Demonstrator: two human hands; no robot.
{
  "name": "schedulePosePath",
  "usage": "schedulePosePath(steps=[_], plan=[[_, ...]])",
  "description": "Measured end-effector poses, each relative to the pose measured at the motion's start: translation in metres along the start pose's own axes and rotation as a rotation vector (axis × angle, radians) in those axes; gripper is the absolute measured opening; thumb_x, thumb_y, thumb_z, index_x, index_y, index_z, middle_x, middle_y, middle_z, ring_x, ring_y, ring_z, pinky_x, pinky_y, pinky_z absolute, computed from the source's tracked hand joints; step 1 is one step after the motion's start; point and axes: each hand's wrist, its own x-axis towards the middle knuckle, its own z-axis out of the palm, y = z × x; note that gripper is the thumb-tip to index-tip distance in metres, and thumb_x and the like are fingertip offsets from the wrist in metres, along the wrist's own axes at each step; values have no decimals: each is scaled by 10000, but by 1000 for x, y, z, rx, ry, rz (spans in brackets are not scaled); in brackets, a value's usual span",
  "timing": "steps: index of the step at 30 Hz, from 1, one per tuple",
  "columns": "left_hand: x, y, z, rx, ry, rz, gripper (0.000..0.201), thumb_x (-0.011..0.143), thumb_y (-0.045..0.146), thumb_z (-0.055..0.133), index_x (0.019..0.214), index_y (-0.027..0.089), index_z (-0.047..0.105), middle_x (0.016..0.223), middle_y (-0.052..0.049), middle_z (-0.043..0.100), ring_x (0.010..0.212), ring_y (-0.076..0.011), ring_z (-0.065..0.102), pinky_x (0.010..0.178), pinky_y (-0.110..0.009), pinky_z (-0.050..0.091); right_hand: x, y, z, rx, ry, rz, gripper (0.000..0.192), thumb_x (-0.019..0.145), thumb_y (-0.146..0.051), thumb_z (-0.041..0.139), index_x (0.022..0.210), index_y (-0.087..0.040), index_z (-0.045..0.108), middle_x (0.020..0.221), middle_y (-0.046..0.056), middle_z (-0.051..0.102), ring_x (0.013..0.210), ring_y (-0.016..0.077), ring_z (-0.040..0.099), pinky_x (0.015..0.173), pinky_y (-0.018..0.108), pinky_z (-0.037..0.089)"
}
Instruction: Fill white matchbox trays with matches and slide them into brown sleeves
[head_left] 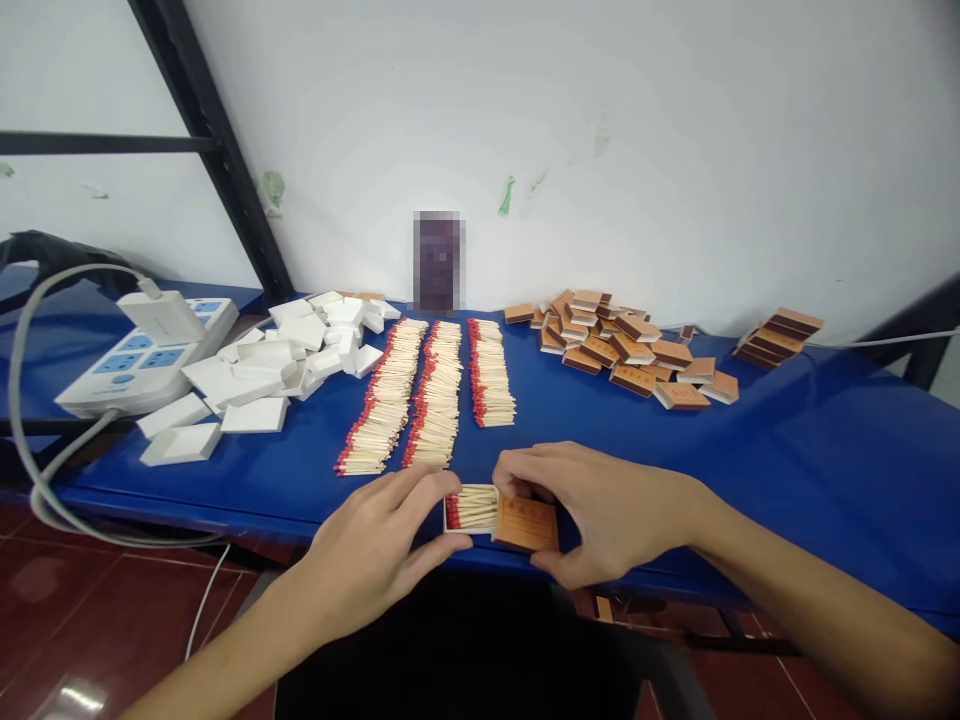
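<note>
At the front edge of the blue table, my left hand [397, 530] grips a white matchbox tray [448, 518] between thumb and fingers. Red-tipped matches [474, 507] fill the tray, heads toward the left. My right hand [600, 510] holds an orange-brown matchbox sleeve [526, 524] by its edges. The sleeve meets the right end of the tray; how far the tray sits inside it is hidden. Just beyond my hands lie three rows of loose matches, a left row [382, 395], a middle row [437, 395] and a shorter right row [491, 375].
White empty trays [262, 365] are heaped at the left, beside a power strip [150, 350] with a looping cable. Matchbox sleeves [615, 345] form a pile at back right. A small stack of matchboxes [780, 337] stands farther right. A blurred dark rectangle [439, 262] leans against the wall.
</note>
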Motion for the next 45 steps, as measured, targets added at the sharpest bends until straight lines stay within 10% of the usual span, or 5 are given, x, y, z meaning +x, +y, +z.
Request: schedulePosePath(steps=[19,36,40,45], plan=[[-2,-10,-13,-246,-124,-42,520,870,347,705,1357,299,528,793,40,620,648,-97,563,638,-185,487,11,7,19,164,224,-171,275,810,-292,732,993,-199,551,978,24,615,875,157,570,790,297,471],[-1,-13,-13,-254,-22,34,552,750,534,745,1194,235,609,1025,-35,671,732,-128,620,670,-216,534,10,5,20,176,267,-304,223,870,-324,690,1033,-198,606,1086,64,695,1016,168,623,896,318,519],[-4,-17,-11,-205,21,29,558,801,581,681,1237,242,599,1039,-44,677,579,-87,545,530,-186,487,-37,30,0,-16,638,-136,256,872,-342,680,1081,-207,616,1119,91,698,1042,201,648,907,358,535],[-1,-13,-5,-146,82,122,383,895,484,638,1207,263,611,766,33,649,553,-74,568,536,-136,473,-123,111,-40,-199,987,470,274,839,-428,665,969,-188,665,1003,92,730,885,241,688,793,380,556]])
